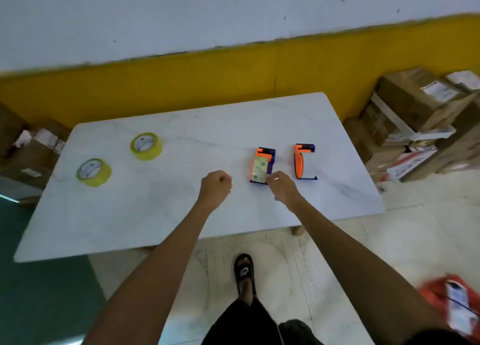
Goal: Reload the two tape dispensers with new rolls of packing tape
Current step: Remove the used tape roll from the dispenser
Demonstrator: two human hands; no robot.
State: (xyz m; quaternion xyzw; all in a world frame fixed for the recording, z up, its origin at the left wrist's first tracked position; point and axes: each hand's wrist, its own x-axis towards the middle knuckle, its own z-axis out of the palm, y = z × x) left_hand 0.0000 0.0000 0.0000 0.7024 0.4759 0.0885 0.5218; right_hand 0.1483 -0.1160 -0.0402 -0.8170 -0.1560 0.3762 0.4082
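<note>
Two orange and dark blue tape dispensers stand on the white table (155, 209). The left dispenser (262, 166) carries a used roll core with a pale green spotted label. The right dispenser (304, 161) looks bare inside. My right hand (281, 187) touches the near end of the left dispenser, fingers curled at its edge. My left hand (217, 186) hovers as a loose fist just left of that dispenser, holding nothing. Two new yellowish tape rolls lie flat at the table's left: one nearer (94, 171), one farther (146, 145).
Stacked cardboard boxes (415, 121) crowd the floor right of the table, and more boxes (33, 147) sit at the left. A yellow and white wall runs behind. My sandalled foot (244, 272) stands on the tiled floor in front of the table. An orange packet (452, 303) lies at lower right.
</note>
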